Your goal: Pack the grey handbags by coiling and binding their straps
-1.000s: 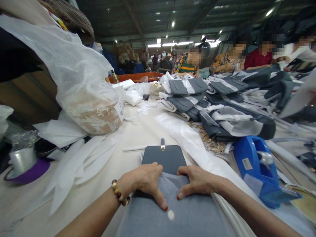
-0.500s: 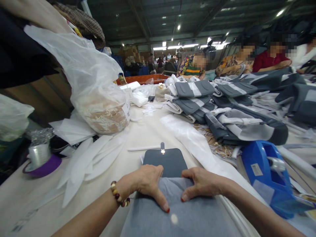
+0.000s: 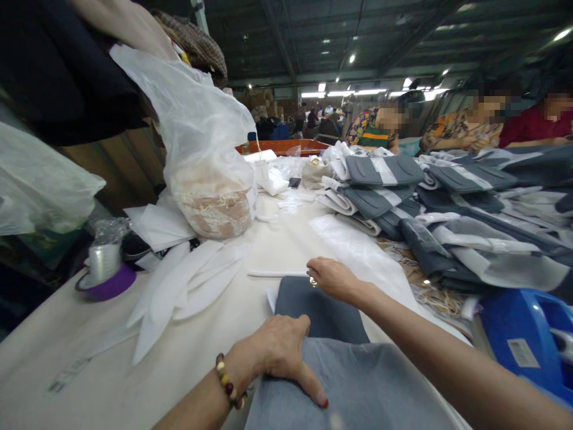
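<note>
Head view: the left hand (image 3: 280, 352), with a beaded bracelet (image 3: 228, 388) at the wrist, lies palm-down on a light grey cloth cover (image 3: 358, 388) of soft, matte weave. The thumb is stretched along the cloth and the fingers are bent at the cover's open edge; whether they pinch the cloth cannot be determined. Protruding from that edge, directly ahead of the left hand, is a dark grey bag (image 3: 320, 310), flat, smooth-skinned and round-cornered. The right hand (image 3: 333, 278) rests on the bag's far end beside a small gold clasp (image 3: 312, 282), fingers loosely bent, touching but enclosing nothing. Just beyond the right hand lies a thin white strip (image 3: 275, 274). Left of both hands are white leaf-shaped sheets (image 3: 188, 280). Farther beyond stands a translucent plastic sack (image 3: 210, 173) of tan fibrous filler; its white label (image 3: 252, 200) is unreadable. Right of the right hand are stacked grey bags (image 3: 385, 170) with white bands, and nearer, a glossy blue tape dispenser (image 3: 528, 334) whose sticker is illegible.
</note>
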Demonstrator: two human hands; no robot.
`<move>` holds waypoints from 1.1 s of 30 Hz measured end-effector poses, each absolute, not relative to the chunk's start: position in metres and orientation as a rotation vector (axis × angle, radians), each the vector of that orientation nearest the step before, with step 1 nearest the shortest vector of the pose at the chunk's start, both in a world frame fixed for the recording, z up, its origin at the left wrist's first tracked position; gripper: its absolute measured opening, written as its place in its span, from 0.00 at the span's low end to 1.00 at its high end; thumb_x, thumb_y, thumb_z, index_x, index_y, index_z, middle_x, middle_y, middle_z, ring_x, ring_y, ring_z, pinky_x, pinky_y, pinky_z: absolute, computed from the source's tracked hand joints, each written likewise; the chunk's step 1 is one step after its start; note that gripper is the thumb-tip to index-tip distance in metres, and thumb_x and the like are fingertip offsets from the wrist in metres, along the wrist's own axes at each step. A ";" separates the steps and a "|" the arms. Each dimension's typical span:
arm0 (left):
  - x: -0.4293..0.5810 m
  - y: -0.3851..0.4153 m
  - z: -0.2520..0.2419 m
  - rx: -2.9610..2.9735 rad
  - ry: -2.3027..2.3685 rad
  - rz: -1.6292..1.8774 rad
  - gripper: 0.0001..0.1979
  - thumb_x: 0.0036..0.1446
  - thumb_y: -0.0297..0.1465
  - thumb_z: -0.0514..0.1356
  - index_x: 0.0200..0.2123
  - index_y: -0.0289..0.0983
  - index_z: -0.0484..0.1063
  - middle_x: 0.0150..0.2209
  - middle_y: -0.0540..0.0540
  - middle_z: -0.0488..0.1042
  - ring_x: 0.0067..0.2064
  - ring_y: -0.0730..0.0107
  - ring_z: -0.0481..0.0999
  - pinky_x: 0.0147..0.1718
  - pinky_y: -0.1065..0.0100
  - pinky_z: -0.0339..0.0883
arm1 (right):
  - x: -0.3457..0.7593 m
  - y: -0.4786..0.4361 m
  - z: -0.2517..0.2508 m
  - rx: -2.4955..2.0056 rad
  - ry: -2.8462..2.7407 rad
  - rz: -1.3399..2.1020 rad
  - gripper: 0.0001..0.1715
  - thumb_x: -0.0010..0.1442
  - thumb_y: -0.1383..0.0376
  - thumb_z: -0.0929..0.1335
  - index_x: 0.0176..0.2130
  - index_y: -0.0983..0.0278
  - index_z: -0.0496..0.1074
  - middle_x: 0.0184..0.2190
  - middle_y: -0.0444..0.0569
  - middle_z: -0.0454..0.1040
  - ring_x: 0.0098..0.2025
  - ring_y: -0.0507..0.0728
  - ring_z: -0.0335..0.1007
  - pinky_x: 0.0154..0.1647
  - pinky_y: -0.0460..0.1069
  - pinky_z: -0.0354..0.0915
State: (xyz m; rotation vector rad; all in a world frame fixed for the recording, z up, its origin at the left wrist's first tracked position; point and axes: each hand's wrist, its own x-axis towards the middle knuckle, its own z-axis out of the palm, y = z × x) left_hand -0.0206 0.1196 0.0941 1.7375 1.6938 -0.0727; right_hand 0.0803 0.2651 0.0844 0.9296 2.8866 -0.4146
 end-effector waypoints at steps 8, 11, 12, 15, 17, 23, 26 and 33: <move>-0.023 0.119 0.086 1.744 1.714 0.014 0.37 0.28 0.59 0.62 0.36 0.38 0.67 0.33 0.43 0.74 0.34 0.50 0.74 0.25 0.65 0.56 | 0.023 0.279 0.041 0.763 2.933 -0.334 0.11 0.63 0.64 0.64 0.42 0.67 0.70 0.44 0.50 0.71 0.48 0.58 0.66 0.51 0.59 0.61; -0.023 0.118 0.084 1.740 1.732 0.042 0.37 0.26 0.58 0.65 0.36 0.38 0.66 0.33 0.44 0.74 0.34 0.50 0.74 0.25 0.66 0.56 | 0.036 0.284 0.059 0.804 2.968 -0.426 0.12 0.62 0.71 0.61 0.42 0.68 0.71 0.45 0.54 0.70 0.51 0.59 0.63 0.53 0.56 0.56; -0.023 0.117 0.085 1.736 1.732 0.051 0.37 0.26 0.57 0.66 0.36 0.38 0.66 0.33 0.44 0.74 0.34 0.50 0.74 0.26 0.66 0.56 | 0.045 0.284 0.066 0.831 2.974 -0.473 0.13 0.61 0.72 0.60 0.43 0.67 0.71 0.45 0.55 0.70 0.51 0.59 0.63 0.52 0.54 0.56; -0.022 0.115 0.089 1.745 1.745 0.054 0.36 0.26 0.55 0.68 0.36 0.37 0.66 0.33 0.44 0.74 0.35 0.49 0.74 0.28 0.66 0.58 | 0.088 0.279 0.080 0.862 2.902 -0.695 0.14 0.55 0.71 0.65 0.42 0.64 0.73 0.38 0.50 0.73 0.42 0.56 0.67 0.43 0.48 0.60; -0.020 0.112 0.094 1.769 1.762 0.055 0.35 0.28 0.53 0.68 0.36 0.36 0.67 0.34 0.43 0.74 0.37 0.49 0.74 0.31 0.65 0.60 | 0.121 0.271 0.080 0.812 2.784 -0.884 0.13 0.48 0.71 0.68 0.37 0.64 0.75 0.29 0.44 0.74 0.33 0.53 0.68 0.33 0.45 0.61; -0.012 0.104 0.104 1.799 1.842 0.024 0.42 0.30 0.51 0.68 0.46 0.33 0.63 0.40 0.39 0.72 0.44 0.47 0.72 0.42 0.59 0.62 | 0.174 0.247 0.059 0.727 2.527 -1.336 0.17 0.45 0.72 0.65 0.36 0.67 0.78 0.28 0.43 0.75 0.29 0.51 0.68 0.26 0.41 0.60; -0.011 0.104 0.105 1.812 1.839 -0.045 0.38 0.31 0.53 0.67 0.41 0.33 0.66 0.40 0.40 0.70 0.41 0.49 0.71 0.40 0.59 0.64 | 0.171 0.247 0.059 0.689 2.477 -1.445 0.17 0.43 0.71 0.65 0.33 0.67 0.79 0.27 0.44 0.75 0.31 0.52 0.68 0.29 0.42 0.61; -0.012 0.105 0.105 1.883 1.901 -0.001 0.37 0.26 0.59 0.65 0.33 0.34 0.69 0.40 0.40 0.66 0.43 0.49 0.67 0.41 0.57 0.62 | 0.172 0.251 0.065 0.670 2.302 -1.546 0.15 0.41 0.71 0.64 0.29 0.67 0.78 0.19 0.41 0.70 0.25 0.50 0.64 0.25 0.42 0.60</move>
